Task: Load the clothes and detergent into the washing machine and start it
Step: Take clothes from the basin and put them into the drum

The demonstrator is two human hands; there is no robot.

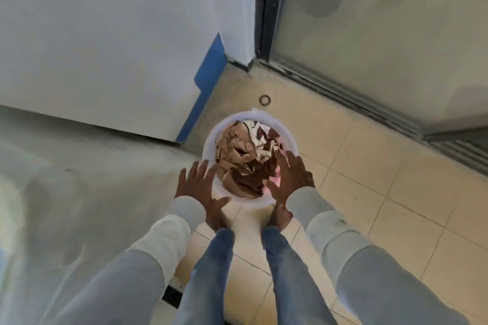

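A white round bucket (211,140) stands on the tiled floor just in front of my bare feet. It is filled with crumpled brown and beige patterned clothes (244,157). My left hand (196,183) hovers over the bucket's left rim with fingers spread and nothing in it. My right hand (289,175) is spread over the right rim, its fingertips above the clothes, also holding nothing. A large whitish surface (79,192) fills the lower left; I cannot tell whether it is the washing machine. No detergent is in view.
A white wall (105,34) with a blue strip (208,82) along its corner rises behind the bucket. A glass sliding door (383,34) on a metal floor track (356,105) stands at the right. A small metal ring (264,99) lies on the beige tiles beyond the bucket.
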